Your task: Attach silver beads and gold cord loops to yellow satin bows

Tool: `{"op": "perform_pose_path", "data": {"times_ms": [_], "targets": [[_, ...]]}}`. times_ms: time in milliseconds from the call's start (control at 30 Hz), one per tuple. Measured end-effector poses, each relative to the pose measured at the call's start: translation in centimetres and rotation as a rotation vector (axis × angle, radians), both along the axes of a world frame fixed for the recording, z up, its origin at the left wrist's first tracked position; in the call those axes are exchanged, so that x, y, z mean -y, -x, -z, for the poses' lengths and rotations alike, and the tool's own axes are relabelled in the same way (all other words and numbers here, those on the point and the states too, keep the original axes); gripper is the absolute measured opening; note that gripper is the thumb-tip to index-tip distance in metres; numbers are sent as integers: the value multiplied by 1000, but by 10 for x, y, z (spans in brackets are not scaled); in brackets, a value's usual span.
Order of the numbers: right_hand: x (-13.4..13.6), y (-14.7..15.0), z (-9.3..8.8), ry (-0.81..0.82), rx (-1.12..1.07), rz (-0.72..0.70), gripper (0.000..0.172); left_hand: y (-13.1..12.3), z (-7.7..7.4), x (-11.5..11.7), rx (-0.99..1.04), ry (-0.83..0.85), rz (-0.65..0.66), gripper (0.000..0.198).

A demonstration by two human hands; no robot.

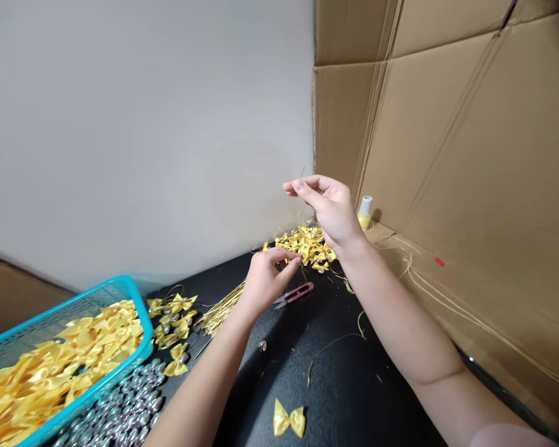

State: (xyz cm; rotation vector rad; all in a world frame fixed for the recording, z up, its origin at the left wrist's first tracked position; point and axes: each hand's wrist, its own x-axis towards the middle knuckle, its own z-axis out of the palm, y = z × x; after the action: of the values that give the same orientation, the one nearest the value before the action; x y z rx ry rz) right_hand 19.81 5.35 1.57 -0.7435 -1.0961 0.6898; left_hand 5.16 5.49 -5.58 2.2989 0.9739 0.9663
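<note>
From where I stood, the person's right hand [330,206] was raised over the far end of the black counter [335,397], thumb and fingertips pinched on a thin, straight, dark sliver that looked like a metal needle [302,172]. I judged it nearly weightless, stiff and smooth enough to slip, apt to prick or bend if forced; the place to take it was along the shaft, between thumb and forefinger, clear of the point.

It stood up slightly tilted from the fingers, its upper part bare against the pale grey wall [168,124]. Whether it carried a thread, I could not make out.

The left hand [266,276] was lower and nearer, thumb and forefinger drawn narrowly together; I could not tell whether they gripped anything. Just below it lay the small pink-handled metal snips [300,291], with a heap of glossy yellow ribbon bows [307,243] behind. One yellow satin bow [289,419] lay apart at the near edge, soft-looking and pinched at its middle.
</note>
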Motion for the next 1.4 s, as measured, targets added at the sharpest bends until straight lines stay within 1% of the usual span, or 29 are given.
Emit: {"op": "perform_pose_path", "data": {"times_ms": [167, 333, 500, 700, 800, 900, 967, 1067, 1233, 1400], "targets": [[-2, -1, 3, -63, 29, 21, 10, 1, 2, -2, -29, 7, -10, 18], [1, 0, 2, -141, 29, 18, 10, 1, -1, -2, -62, -5, 16, 18], [2, 0, 1, -104, 44, 54, 9, 2, -3, -1, -72, 2, 50, 20], [1, -1, 2, -143, -6, 55, 8, 4, 1, -5, -76, 23, 67, 22], [1, -1, 1, -104, 33, 83, 9, 5, 0, -6, -91, 8, 88, 24], [1, -1, 1, -80, 61, 66, 9, 5, -2, -6, -124, -22, 119, 23], [1, -1, 1, -76, 58, 50, 10, 6, -4, -5, -150, -42, 132, 23], [0, -1, 1, -97, 32, 65, 9, 7, -6, -4, -181, -61, 143, 23], [1, -3, 0, -109, 35, 134, 9, 12, -10, -6, -181, -72, 135, 24], [1, -3, 1, -120, 37, 142, 9, 15, -12, -7, -143, -48, 110, 20]]}}
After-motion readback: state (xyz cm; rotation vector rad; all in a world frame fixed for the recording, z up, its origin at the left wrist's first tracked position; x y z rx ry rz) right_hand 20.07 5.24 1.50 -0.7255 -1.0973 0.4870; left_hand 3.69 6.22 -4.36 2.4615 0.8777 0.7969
